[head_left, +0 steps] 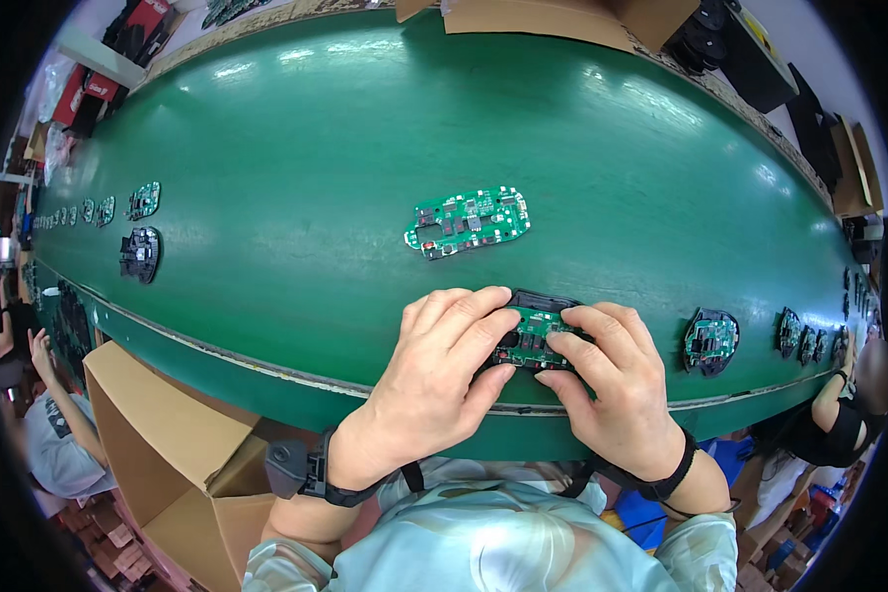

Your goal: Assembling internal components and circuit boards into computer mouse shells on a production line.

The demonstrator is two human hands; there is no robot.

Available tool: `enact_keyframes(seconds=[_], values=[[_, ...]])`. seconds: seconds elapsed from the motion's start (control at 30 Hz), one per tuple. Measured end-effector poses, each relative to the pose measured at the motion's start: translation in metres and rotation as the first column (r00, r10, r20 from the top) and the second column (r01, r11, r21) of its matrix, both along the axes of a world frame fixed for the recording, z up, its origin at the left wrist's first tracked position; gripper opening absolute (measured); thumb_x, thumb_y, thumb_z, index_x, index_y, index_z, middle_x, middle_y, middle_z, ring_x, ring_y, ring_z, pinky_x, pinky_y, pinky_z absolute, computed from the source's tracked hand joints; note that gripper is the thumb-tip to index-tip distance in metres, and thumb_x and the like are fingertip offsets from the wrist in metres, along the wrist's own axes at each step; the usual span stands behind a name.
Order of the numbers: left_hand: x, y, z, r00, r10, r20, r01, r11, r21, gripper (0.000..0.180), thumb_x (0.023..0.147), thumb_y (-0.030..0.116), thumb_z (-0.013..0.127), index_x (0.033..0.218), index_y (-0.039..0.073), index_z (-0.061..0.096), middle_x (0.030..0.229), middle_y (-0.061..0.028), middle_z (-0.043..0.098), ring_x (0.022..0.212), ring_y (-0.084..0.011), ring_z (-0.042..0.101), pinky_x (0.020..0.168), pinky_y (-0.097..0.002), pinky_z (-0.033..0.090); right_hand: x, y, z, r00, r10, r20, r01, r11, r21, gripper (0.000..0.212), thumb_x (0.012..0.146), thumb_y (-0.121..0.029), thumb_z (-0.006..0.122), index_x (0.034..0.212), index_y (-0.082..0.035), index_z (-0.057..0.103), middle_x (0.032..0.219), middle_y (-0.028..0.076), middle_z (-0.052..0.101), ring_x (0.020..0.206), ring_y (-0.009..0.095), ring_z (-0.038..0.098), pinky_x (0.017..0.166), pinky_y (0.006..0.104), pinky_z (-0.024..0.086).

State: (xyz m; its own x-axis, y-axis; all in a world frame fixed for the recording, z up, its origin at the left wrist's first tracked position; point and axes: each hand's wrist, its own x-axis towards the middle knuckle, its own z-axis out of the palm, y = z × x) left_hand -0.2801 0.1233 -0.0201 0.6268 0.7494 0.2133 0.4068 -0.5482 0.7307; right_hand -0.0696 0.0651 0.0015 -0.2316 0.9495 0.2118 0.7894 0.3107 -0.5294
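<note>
Over the near edge of the green worktop (306, 187), about midway along it, the left hand (429, 370) and the right hand (617, 375) are both clamped on a black case (543, 298) with a green circuit board (537, 328) lying in it. The left fingers reach over the left end, the thumb at the near side; the right hand grips the other end, its fingertips on the board. The fingers hide parts of both pieces, so how deep the board sits cannot be told. A black strap (347, 485) circles the left wrist, a black band (675, 470) the right.

Just beyond the hands, toward the middle of the worktop, a loose board (472, 224) lies flat. To the right, near the front edge, rests a second case (710, 342) with a board in it, and a row of small pieces (788, 333) runs toward the right end. Toward the left end lie a dark shell (140, 256) and another board (144, 200), with more boards (88, 210) lined up past them. A cardboard box (163, 400) stands below the front edge, left of the person; another carton (538, 24) is at the far edge.
</note>
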Motion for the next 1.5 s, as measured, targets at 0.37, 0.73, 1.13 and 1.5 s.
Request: enact_keyframes(seconds=[0.37,0.73,1.13,1.5], values=[[0.026,0.013,0.018,1.000,0.015,-0.016,-0.017,0.992,-0.129,0.049,0.072,0.002,0.081,0.119,0.000,0.065,0.120,-0.0156,0.064,0.107,-0.0349,0.060,0.093,-0.0425,0.050,0.021,0.008,0.003,0.998,-0.011,-0.061,0.013,1.000,0.025,0.034,0.065,-0.003,0.082,0.097,0.002,0.070,0.112,0.016,0.066,0.103,0.035,0.062,0.082,0.0458,0.050],[0.059,0.033,0.043,0.974,-0.051,-0.222,0.010,0.984,-0.179,0.038,0.066,0.005,0.087,0.101,0.001,0.072,0.105,-0.0125,0.062,0.100,-0.0327,0.058,0.089,-0.0414,0.048,0.045,0.013,0.009,0.998,0.054,0.019,-0.055,0.998,0.014,0.033,0.067,-0.007,0.081,0.095,0.006,0.070,0.111,0.016,0.065,0.100,0.032,0.062,0.080,0.0436,0.050],[0.101,0.043,0.059,0.928,-0.128,-0.349,0.074,0.984,-0.165,0.038,0.066,0.004,0.087,0.101,0.002,0.070,0.104,-0.0103,0.059,0.099,-0.0307,0.056,0.087,-0.0406,0.044,0.077,0.015,0.013,1.000,-0.018,-0.015,0.019,0.999,0.026,0.032,0.067,-0.008,0.080,0.094,0.006,0.071,0.105,0.014,0.068,0.088,0.027,0.062,0.071,0.0379,0.050],[0.111,0.036,0.064,0.924,-0.136,-0.357,0.100,0.988,-0.117,0.033,0.069,0.001,0.082,0.098,0.004,0.067,0.104,-0.0109,0.057,0.099,-0.0313,0.056,0.085,-0.0417,0.042,0.080,0.011,0.015,0.998,-0.060,-0.020,0.060,0.998,0.032,0.029,0.067,-0.007,0.079,0.091,0.005,0.071,0.105,0.013,0.068,0.087,0.027,0.062,0.075,0.0387,0.050]])
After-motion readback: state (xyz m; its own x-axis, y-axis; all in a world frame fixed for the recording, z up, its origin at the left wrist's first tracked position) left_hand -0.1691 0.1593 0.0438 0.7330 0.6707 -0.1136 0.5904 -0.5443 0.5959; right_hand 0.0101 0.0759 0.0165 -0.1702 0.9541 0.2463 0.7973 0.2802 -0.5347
